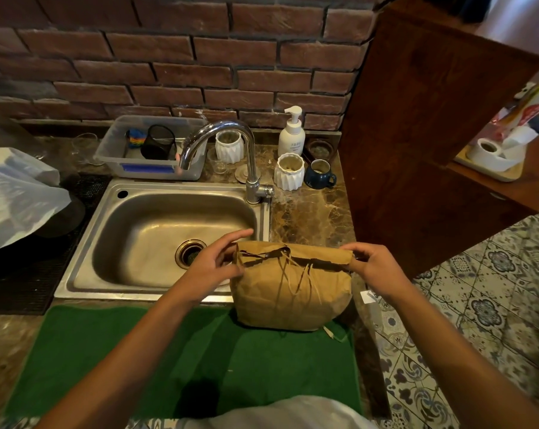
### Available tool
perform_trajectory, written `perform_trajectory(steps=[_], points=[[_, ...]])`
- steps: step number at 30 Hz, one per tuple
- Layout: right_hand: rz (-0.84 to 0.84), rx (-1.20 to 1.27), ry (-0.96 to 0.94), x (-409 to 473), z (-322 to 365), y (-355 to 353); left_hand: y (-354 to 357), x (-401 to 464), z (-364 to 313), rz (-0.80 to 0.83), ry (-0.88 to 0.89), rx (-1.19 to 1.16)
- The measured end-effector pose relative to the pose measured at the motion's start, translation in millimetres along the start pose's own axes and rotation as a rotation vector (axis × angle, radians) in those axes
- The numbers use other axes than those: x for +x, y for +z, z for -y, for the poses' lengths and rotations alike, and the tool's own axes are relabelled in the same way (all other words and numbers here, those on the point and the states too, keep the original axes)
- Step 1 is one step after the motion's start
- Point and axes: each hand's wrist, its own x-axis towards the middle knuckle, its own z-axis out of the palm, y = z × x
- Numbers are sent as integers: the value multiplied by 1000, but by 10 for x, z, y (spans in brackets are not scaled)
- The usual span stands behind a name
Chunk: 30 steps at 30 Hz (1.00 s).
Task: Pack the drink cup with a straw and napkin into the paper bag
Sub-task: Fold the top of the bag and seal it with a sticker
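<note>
Brown paper, creased and soft, fills the middle of our view: the paper bag (291, 289) stands on the far right corner of a green mat (157, 360), right at the near edge of a steel sink (85, 267) set into the marble table (311, 215). Its top is folded over toward us, and the twisted paper handles hang down its front face.

Our left hand (212, 264) pinches the left end of that fold, fingers curled over the top and thumb toward us. Our right hand (375, 269) pinches the right end the same way. So both hands are closed on the bag, one at each upper corner, with the bag directly between them.

We judge the hands sit at the two ends to keep the fold flat and the mouth shut, and the bag rests on the mat so its base stays steady while the top is pressed.

No cup, straw or napkin shows anywhere (the bag bulges, so they may already be inside, but we cannot tell). Packing seems near its end, with only the closing left
</note>
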Motion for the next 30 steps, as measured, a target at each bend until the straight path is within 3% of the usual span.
perform_trajectory(steps=[3,6,10,14,19,25,28,30], points=[[13,5,-1,-6,-2,1,-16,65,-12,-66,-8,-107],[45,-12,-9,-3,-5,4,20,115,-136,-153,-11,75],[31,-19,-39,-21,21,5,47,147,-248,6,28,255],[-109,-113,-57,-49,-61,106,31,151,-202,136,71,385],[-259,-168,-50,-101,-88,256,19,176,-207,225,167,556],[-311,-184,-83,-139,-66,311,-11,157,-177,267,145,667],[-208,-209,-35,-122,-33,245,-18,158,-170,258,142,718],[8,-292,45,-125,18,83,-23,155,-142,253,148,739]])
